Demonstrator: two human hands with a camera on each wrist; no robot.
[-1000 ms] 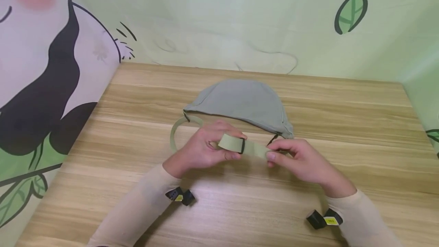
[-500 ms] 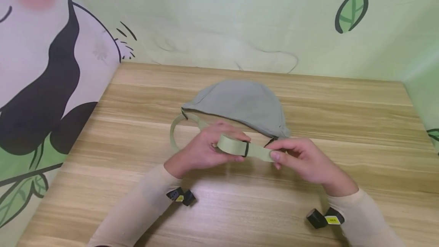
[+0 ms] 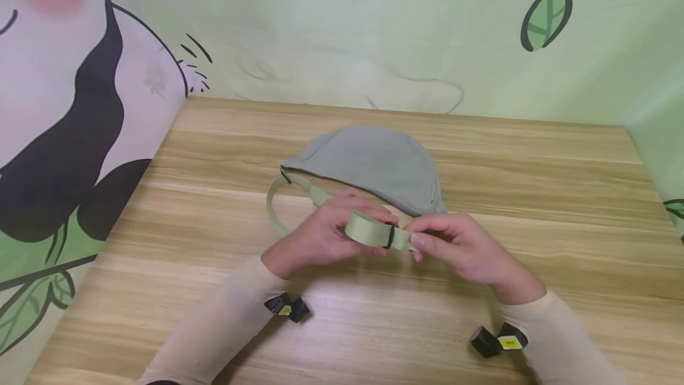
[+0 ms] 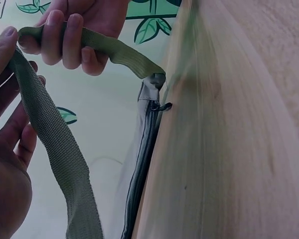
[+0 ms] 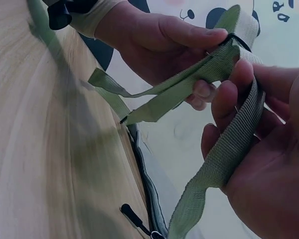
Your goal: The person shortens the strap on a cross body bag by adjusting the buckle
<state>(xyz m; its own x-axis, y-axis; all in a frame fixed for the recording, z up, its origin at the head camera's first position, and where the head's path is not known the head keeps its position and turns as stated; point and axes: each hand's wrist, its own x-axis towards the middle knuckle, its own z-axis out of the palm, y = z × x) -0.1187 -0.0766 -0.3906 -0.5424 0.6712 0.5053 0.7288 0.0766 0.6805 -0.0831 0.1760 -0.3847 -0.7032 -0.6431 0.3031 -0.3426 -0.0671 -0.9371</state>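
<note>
A grey waist bag [image 3: 369, 162] lies on the wooden table, its light green webbing strap [image 3: 369, 230] raised toward me. My left hand [image 3: 331, 233] holds the strap beside a black slide buckle [image 3: 390, 236], with the thumb and fingers on either side of it. A rounded loop of webbing stands up left of the buckle. Just right of it, my right hand [image 3: 465, 248] pinches the strap between thumb and fingers. Two loose webbing tails [image 5: 139, 110] hang below the left hand in the right wrist view. There, the strap [image 5: 229, 144] also runs down across my right fingers.
Another curve of strap [image 3: 272, 207] lies left of the bag, reaching its left corner. A zipper [image 4: 144, 159] follows the bag's edge, with a black pull [image 5: 132, 216]. A printed wall [image 3: 347, 34] stands behind the table [image 3: 534, 165].
My right hand has moved left, and the strap between it and the buckle is shorter. The left hand and buckle have shifted slightly right. The bag's right end has slid a little left.
</note>
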